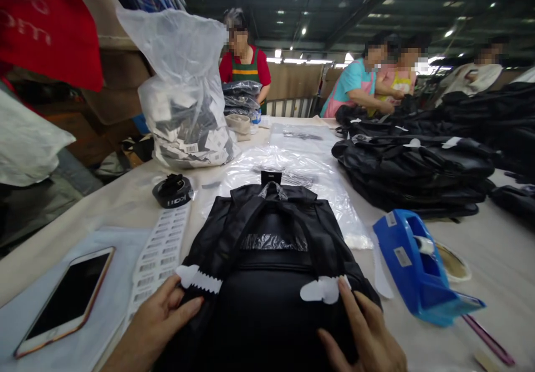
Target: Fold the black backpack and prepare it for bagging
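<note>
A black backpack (267, 299) lies on the table before me, its shoulder straps facing up and a small black tag (271, 178) at its far end. My left hand (161, 313) is at its left side, thumb and index finger apart, touching the strap near a white zigzag-edged paper strip (200, 280). On the right strap sits another white paper piece (320, 290). My right hand (361, 327) rests there with fingers spread, the index fingertip at that paper's edge. Clear plastic shows under the straps.
Left are a phone (69, 296), barcode label sheets (161, 249), a black tape roll (172, 191) and a bag of tags (188, 121). Clear plastic bags (334, 193) lie beyond. Right are a blue tape dispenser (412, 266) and stacked black backpacks (413, 171). Several people (355, 85) work behind.
</note>
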Motion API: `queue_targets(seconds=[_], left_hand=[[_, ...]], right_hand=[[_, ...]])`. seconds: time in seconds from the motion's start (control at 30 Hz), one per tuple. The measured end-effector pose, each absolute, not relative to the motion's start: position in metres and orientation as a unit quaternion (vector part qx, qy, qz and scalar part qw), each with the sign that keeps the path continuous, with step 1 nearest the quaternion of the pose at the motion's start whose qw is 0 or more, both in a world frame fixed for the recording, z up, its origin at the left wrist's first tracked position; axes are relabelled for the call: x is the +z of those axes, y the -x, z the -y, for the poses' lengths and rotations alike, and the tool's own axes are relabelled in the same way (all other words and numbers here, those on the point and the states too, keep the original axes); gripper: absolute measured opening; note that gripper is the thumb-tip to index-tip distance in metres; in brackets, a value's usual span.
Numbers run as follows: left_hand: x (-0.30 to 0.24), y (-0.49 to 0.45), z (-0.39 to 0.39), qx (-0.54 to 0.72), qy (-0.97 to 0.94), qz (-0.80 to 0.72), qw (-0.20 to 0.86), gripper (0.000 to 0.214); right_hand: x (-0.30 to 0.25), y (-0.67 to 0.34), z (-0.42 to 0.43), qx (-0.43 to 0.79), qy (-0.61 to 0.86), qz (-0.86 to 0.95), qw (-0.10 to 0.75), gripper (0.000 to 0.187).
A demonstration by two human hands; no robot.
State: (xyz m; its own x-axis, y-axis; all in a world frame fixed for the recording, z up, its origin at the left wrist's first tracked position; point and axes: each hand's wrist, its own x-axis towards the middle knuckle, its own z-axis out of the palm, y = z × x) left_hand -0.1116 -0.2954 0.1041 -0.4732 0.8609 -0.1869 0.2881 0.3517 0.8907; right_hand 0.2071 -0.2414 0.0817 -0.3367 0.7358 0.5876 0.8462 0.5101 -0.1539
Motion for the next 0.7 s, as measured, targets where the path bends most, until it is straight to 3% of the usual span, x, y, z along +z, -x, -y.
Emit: queue_targets(seconds=[0.1,0.3,0.47,0.7], left_hand=[[0.097,0.113,0.286,0.340,-0.464,-0.772,0.269,0.040],[0.108,0.109,0.262,0.290,-0.471,-0.789,0.266,0.039],[0.123,0.107,0.285,0.347,-0.433,-0.765,0.327,0.042],[0.126,0.104,0.295,0.314,-0.437,-0.777,0.326,0.050]], right_hand=[[0.080,-0.203,0.224,-0.060,0.464,0.839,0.279,0.067],[0.103,-0.192,0.190,-0.027,0.501,0.855,0.132,0.063],[0.100,-0.200,0.213,-0.070,0.453,0.867,0.195,0.063],[0.086,-0.218,0.231,-0.032,0.407,0.880,0.241,0.066]])
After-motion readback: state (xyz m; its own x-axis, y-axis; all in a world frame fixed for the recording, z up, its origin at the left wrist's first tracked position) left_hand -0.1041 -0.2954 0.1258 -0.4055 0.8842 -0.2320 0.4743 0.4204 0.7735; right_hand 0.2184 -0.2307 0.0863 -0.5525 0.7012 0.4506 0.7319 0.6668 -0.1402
